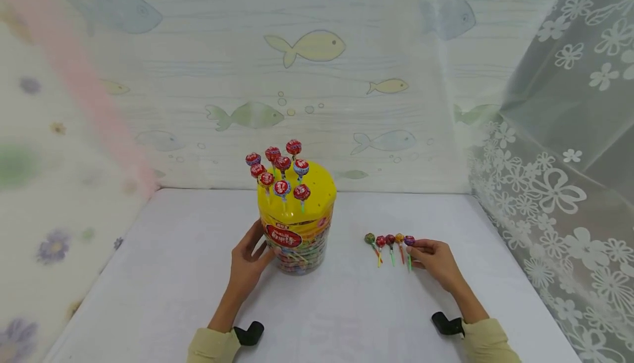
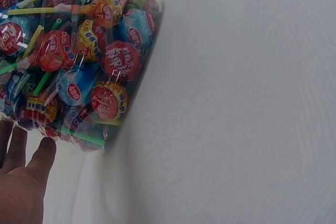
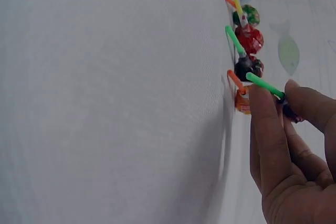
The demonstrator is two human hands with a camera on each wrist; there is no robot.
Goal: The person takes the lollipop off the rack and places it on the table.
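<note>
A clear tub (image 1: pixel 303 250) packed with wrapped lollipops stands on the table under a yellow lid (image 1: pixel 322 192). Several red-wrapped lollipops (image 1: pixel 282 164) stick up from that lid, heads on top. My left hand (image 1: pixel 247 258) holds the tub's left side, thumb toward the front; its fingertips (image 2: pixel 46 148) meet the plastic low down. Over on the right, my right hand (image 1: pixel 438 261) pinches a purple lollipop (image 1: pixel 409 240) with a green stick, between thumb and fingers. That lollipop is at the right end of a row of loose lollipops (image 1: pixel 390 239).
The white table (image 1: pixel 346 313) carries the tub and the loose row. Behind it hangs a fish-print curtain (image 1: pixel 317 104). Lace fabric (image 1: pixel 555 198) borders the right side, and a flowered cloth (image 1: pixel 54 242) the left. A black wrist device (image 1: pixel 249 334) sits at each sleeve.
</note>
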